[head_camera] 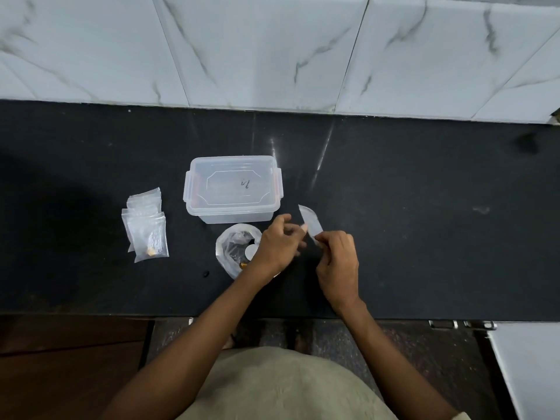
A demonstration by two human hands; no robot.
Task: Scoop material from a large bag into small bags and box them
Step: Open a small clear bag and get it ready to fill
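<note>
On the black tabletop (424, 222), the right hand (336, 262) pinches the lower end of a small clear plastic zip bag (310, 221), held up near the middle. The left hand (278, 244), fingers loosely curled, reaches a fingertip to that bag. Under the left hand sits the large open clear plastic bag (230, 253). Behind it stands a lidded translucent plastic box (233, 189). A pile of small clear bags (147, 225) lies towards the left edge.

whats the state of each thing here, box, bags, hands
box: lid on, clips down
big bag: open on the counter
pile of small bags: lying flat, top one holds a bit of orange material
small bag: held up, looks empty
left hand: fingertips at the small bag
right hand: pinching the small bag
</note>
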